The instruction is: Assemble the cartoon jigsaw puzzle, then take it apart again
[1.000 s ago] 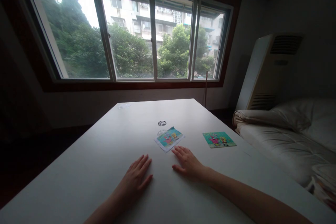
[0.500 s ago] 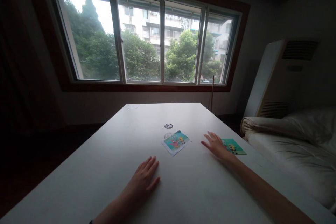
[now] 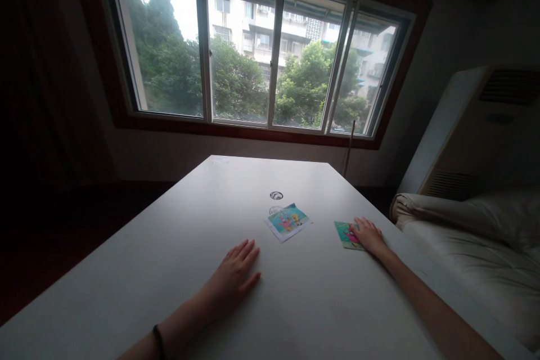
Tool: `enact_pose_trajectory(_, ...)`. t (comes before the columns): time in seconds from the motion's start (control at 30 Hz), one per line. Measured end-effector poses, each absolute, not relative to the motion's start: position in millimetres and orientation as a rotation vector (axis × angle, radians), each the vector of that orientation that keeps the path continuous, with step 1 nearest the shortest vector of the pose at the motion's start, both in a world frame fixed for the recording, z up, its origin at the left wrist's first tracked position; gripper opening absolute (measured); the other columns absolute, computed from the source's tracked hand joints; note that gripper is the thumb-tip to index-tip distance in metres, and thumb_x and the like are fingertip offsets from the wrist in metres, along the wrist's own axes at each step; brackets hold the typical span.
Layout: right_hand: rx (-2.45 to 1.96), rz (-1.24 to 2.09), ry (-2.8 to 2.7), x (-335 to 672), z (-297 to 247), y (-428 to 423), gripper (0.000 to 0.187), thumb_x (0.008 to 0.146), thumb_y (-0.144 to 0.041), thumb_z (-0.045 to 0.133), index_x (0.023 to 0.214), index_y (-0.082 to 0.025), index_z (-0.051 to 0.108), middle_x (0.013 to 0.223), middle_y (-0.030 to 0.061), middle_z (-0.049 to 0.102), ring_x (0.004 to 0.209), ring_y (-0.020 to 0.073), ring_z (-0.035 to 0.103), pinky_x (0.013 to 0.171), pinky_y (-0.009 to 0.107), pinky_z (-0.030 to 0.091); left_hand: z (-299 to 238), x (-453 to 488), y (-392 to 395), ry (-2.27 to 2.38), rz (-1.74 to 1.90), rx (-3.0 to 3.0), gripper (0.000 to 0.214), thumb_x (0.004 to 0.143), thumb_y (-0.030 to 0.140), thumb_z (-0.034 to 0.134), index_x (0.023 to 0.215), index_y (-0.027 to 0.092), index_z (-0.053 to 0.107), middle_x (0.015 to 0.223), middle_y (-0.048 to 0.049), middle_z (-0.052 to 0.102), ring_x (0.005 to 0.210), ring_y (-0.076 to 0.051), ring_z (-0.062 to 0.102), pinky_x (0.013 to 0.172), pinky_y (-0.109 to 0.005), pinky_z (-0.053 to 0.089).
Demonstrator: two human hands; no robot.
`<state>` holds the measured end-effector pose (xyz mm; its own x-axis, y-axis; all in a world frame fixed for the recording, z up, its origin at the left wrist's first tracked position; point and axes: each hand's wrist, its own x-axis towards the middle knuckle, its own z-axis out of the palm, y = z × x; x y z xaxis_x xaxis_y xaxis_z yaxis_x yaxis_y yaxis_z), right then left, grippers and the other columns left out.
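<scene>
My left hand [image 3: 237, 270] lies on the white table [image 3: 177, 270] with its fingers stretched out and nothing in it. Under my right hand [image 3: 368, 234] is a small green picture card [image 3: 343, 236] with a pink cartoon figure; the fingers rest over its right part and hide it. Between the hands and a little farther off lies a white-edged sheet [image 3: 289, 222] printed with pink and yellow cartoon figures on turquoise. It touches neither hand.
Beyond the printed sheet are a round dark-rimmed spot [image 3: 276, 195] and a fainter round mark. Clear scraps [image 3: 220, 161] lie at the table's far left corner. A pale sofa [image 3: 459, 247] stands along the right, with a tall air conditioner [image 3: 447, 124] behind it.
My right hand has moved right, onto the green card, which now lies slightly farther left and shows its left part. My left hand has stayed in place. The view has tilted.
</scene>
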<state>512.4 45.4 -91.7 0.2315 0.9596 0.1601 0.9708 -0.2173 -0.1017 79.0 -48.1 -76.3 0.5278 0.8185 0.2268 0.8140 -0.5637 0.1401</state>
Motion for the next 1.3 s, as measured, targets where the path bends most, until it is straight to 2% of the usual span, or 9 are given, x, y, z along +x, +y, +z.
enact_pose_trajectory(0.13,-2.173,-0.038,-1.949,465.0,-90.1,36.9,0.039,0.086,-0.032,0.032,0.116,-0.014,0.049,0.129,0.0131,0.045,0.121,0.0255,0.036,0.094,0.043,0.031,-75.6,79.1,-47.8,1.468,0.395,2.738,0.05,0.087,0.042,0.039,0.129,0.015,0.042,0.137,-0.0127,0.037,0.126,-0.029,0.032,0.101,-0.045,0.032)
enact_pose_trajectory(0.23,-2.065,0.002,-2.029,423.9,-87.6,22.6,0.037,0.081,-0.033,0.041,0.112,-0.015,0.051,0.127,0.0129,0.047,0.121,0.0258,0.037,0.096,0.041,0.031,-79.2,77.9,-46.5,1.472,0.411,2.766,0.049,0.088,0.043,0.038,0.129,0.016,0.042,0.136,-0.0118,0.038,0.126,-0.028,0.033,0.101,-0.045,0.033)
enact_pose_trajectory(0.43,-1.648,0.378,-2.237,363.8,-66.5,-26.4,0.065,0.079,-0.049,0.048,0.129,-0.009,0.037,0.137,0.0177,0.035,0.128,0.028,0.029,0.103,0.041,0.028,-80.7,76.8,-45.4,1.449,0.469,2.794,0.049,0.088,0.042,0.039,0.129,0.016,0.041,0.135,-0.012,0.04,0.124,-0.029,0.036,0.099,-0.046,0.036)
enact_pose_trajectory(0.6,-1.462,0.411,-2.391,348.5,-56.4,-50.1,0.064,0.076,-0.056,0.05,0.126,-0.016,0.044,0.138,0.0119,0.036,0.13,0.0317,0.024,0.104,0.045,0.025,-71.2,80.1,-52.6,1.332,0.632,2.82,0.044,0.089,0.035,0.038,0.131,0.021,0.037,0.134,-0.0081,0.043,0.121,-0.024,0.04,0.098,-0.041,0.038)
enact_pose_trajectory(0.8,-1.52,0.234,-2.355,338.4,-65.4,-55.9,0.063,0.078,-0.056,0.046,0.126,-0.015,0.044,0.135,0.0152,0.039,0.127,0.0359,0.027,0.1,0.048,0.03,-74.0,95.1,-72.4,1.125,0.533,2.828,0.072,0.078,0.058,0.048,0.137,0.023,0.025,0.14,-0.0088,0.033,0.126,-0.03,0.032,0.099,-0.046,0.035)
enact_pose_trajectory(0.9,-1.392,0.283,-2.308,341.0,-64.7,-55.7,0.066,0.079,-0.058,0.045,0.13,-0.017,0.039,0.132,0.014,0.043,0.122,0.0324,0.037,0.097,0.045,0.035,-82.4,99.9,-74.5,1.169,0.5,2.827,0.07,0.079,0.056,0.048,0.137,0.023,0.026,0.141,-0.0088,0.03,0.128,-0.033,0.026,0.099,-0.048,0.034)
enact_pose_trajectory(1.07,-1.115,0.471,-2.287,357.4,-60.6,-42.0,0.062,0.077,-0.052,0.053,0.128,-0.02,0.039,0.122,0.0115,0.052,0.109,0.0255,0.05,0.092,0.038,0.041,-81.1,97.6,-70.3,1.314,0.574,2.792,0.057,0.082,0.047,0.048,0.132,0.021,0.036,0.137,-0.0098,0.038,0.125,-0.032,0.033,0.098,-0.047,0.037)
enact_pose_trajectory(1.2,-0.887,0.604,-2.386,368.0,-59.9,-30.4,0.086,0.059,-0.051,0.07,0.13,-0.017,0.036,0.125,0.0139,0.047,0.112,0.0275,0.046,0.094,0.038,0.039,-66.9,91.6,-64.3,1.302,0.565,2.778,0.06,0.076,0.051,0.055,0.126,0.021,0.044,0.127,-0.0114,0.048,0.115,-0.031,0.043,0.094,-0.046,0.04)
enact_pose_trajectory(1.3,-0.806,0.61,-2.443,369.3,-61.2,-28.3,0.102,0.05,-0.05,0.075,0.134,-0.016,0.028,0.131,0.0151,0.04,0.118,0.029,0.04,0.099,0.04,0.034,-64.1,86.6,-57.5,1.25,0.547,2.779,0.066,0.074,0.054,0.055,0.128,0.019,0.041,0.129,-0.013,0.046,0.117,-0.031,0.041,0.095,-0.044,0.039)
